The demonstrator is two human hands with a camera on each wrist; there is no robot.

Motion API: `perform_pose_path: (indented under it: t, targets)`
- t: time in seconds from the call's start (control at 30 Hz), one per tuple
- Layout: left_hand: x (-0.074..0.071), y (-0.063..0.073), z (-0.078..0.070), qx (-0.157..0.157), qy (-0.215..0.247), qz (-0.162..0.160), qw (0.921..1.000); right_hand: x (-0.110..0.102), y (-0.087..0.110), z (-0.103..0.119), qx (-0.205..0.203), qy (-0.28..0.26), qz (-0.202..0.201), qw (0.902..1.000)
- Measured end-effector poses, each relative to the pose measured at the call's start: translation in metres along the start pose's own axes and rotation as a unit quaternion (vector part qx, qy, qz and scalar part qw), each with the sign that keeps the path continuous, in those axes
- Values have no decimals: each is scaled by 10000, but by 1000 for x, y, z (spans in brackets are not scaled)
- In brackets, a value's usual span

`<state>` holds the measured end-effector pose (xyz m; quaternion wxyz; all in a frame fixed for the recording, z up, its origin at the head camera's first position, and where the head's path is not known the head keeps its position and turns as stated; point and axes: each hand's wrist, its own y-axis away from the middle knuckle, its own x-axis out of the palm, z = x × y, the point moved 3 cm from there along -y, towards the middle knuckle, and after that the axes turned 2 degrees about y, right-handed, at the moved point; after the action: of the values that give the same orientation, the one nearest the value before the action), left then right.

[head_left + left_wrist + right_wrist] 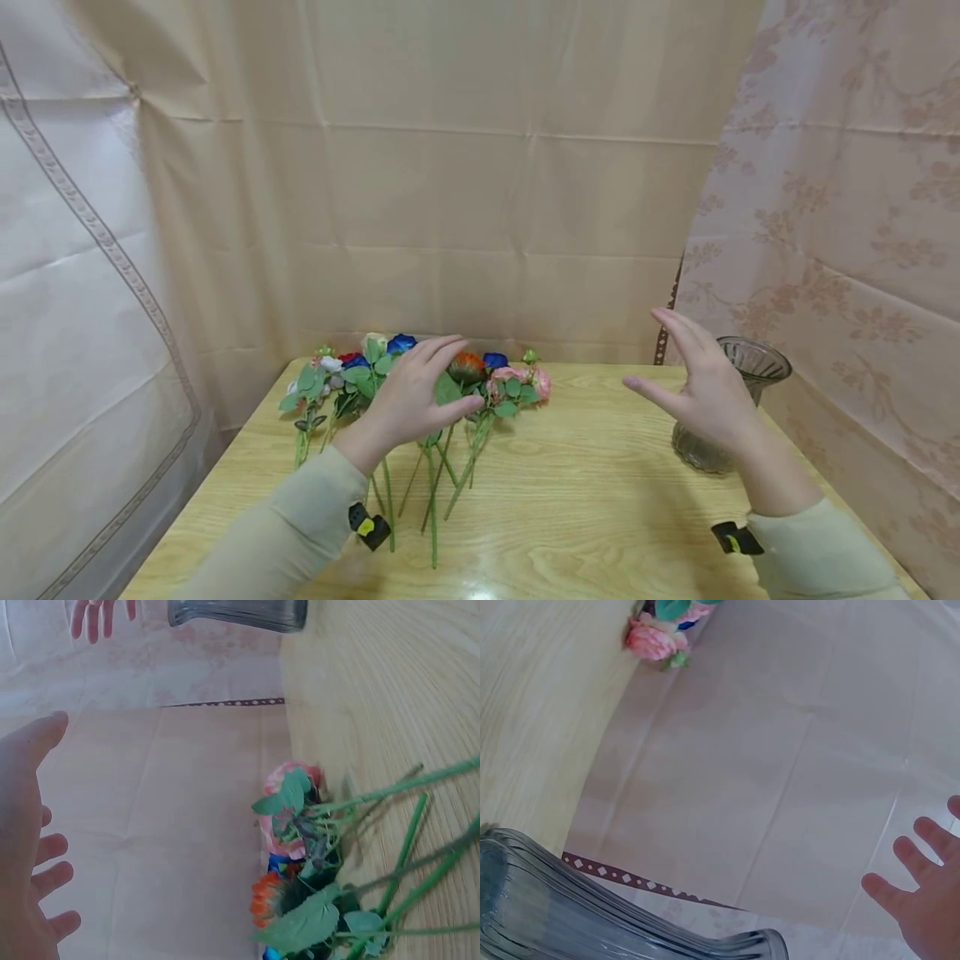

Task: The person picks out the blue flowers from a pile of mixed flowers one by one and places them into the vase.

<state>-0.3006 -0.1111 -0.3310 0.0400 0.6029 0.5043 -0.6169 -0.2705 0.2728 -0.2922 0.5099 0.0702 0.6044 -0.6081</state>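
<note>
Both hands hang in the air above the table, holding nothing. My left hand [412, 392] is over the artificial flowers, its thumb apart from the extended fingers. Beneath it lie several stems with a blue rose [401, 343], an orange flower [467, 367] and pink flowers [289, 817], heads toward the back edge. Part of the bunch is hidden behind that hand. My right hand [708, 392] is spread in front of the glass vase [757, 362], hiding part of it. That vase stands upright at the table's right side; its ribbed side [622, 915] shows in the right wrist view.
The wooden table [570, 500] has its back edge against a beige curtain [487, 192]. Patterned cloth [847, 217] hangs at the right, white cloth [75, 317] at the left. Green stems [433, 517] point toward the front of the table.
</note>
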Motion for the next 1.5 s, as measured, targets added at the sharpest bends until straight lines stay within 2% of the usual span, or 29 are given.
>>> perform_pose_path:
  t: [0.23,0.4,0.5,1.0,1.23,1.5]
  targets:
    - [2,-5,-9,-137,580,-273,9978,-14,-3,-8,63,-260,-450,9986]
    - [8,-8,-13,-376,1073,-298,9931,-23,-5,-14,-63,-342,-814,9961]
    - [12,-9,-14,-505,1247,-293,9905,-28,-5,-17,23,-391,-928,9949]
    - [28,-17,-23,-730,2087,-311,9748,-43,3,-46,1141,-385,-1030,9874]
    - [41,-22,-27,-761,2253,-243,9710,-42,12,-65,1683,-643,-1161,9768]
    - [56,-24,-32,-948,2361,-233,9668,-40,24,-89,2128,-728,-1324,9654]
